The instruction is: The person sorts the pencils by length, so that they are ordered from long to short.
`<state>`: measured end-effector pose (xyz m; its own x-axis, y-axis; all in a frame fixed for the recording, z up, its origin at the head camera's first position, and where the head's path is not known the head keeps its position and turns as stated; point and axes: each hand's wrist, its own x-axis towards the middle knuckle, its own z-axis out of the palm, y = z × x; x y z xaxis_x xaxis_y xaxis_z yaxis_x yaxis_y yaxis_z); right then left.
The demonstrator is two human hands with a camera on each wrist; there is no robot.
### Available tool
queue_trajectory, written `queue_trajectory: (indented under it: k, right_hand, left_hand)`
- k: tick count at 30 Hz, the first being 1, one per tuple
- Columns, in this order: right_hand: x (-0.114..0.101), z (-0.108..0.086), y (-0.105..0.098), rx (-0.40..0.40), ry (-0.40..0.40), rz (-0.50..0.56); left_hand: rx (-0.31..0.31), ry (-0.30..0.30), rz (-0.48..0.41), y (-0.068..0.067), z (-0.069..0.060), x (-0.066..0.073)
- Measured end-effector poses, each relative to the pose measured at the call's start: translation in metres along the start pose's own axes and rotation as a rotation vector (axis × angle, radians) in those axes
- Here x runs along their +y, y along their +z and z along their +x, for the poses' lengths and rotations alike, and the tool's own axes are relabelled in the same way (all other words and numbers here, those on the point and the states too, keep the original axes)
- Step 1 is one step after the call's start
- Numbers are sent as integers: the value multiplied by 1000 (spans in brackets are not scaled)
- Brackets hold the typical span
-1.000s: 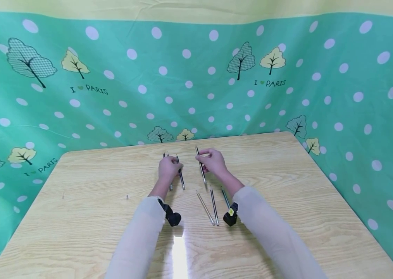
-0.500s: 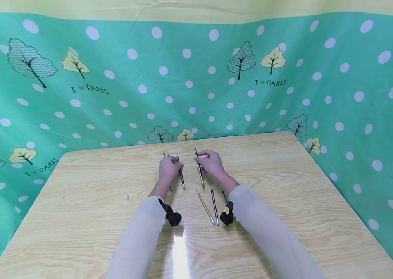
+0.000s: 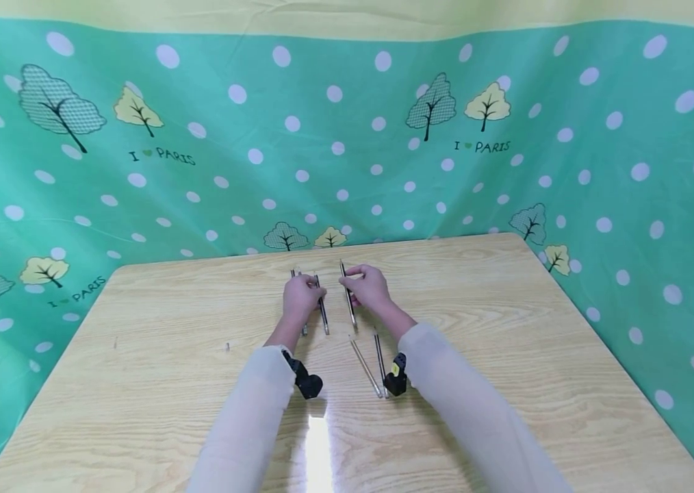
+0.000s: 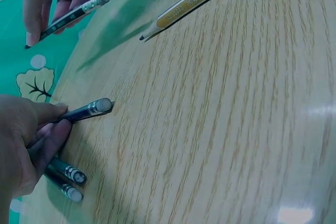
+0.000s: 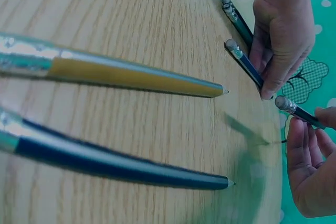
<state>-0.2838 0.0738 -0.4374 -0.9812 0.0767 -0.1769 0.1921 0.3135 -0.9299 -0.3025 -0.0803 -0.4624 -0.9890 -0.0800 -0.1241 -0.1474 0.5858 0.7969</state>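
Note:
The left hand (image 3: 300, 296) pinches a dark pencil (image 3: 322, 316) between thumb and finger, low over the table; its eraser end (image 4: 102, 106) faces the left wrist camera. Two more pencils, one green (image 4: 68, 171), lie beside that hand, partly covered by it. To the right, the right hand (image 3: 371, 287) pinches another dark pencil (image 3: 349, 301), held off the table and apart from the left hand's pencil. A gold pencil (image 3: 365, 368) and a dark blue pencil (image 5: 121, 156) lie nearer the person, their points facing away.
The wooden table (image 3: 168, 383) runs up to a green dotted curtain (image 3: 230, 137) behind and on the sides. A tiny scrap (image 3: 227, 347) lies left of the hands. Black wrist cameras (image 3: 308, 383) sit low over the table, the right one beside the blue pencil.
The right hand has moved slightly left with its pencil, closer to the left hand. The teal pencil seen by the right wrist is now hidden behind it. The left hand has stayed almost still.

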Motion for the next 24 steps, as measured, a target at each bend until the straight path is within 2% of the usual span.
queue_trajectory:
  k: [5,16,24]
  right_hand:
    - [1,2,5,-1,0,2]
    - [-1,2,15,29,34,-18]
    - [1,6,19,63,20,-12]
  left_hand:
    - [-2,-2,-6,0,0,0]
    - [11,8,42,1,1,0]
    - [9,2,57,2,2,0]
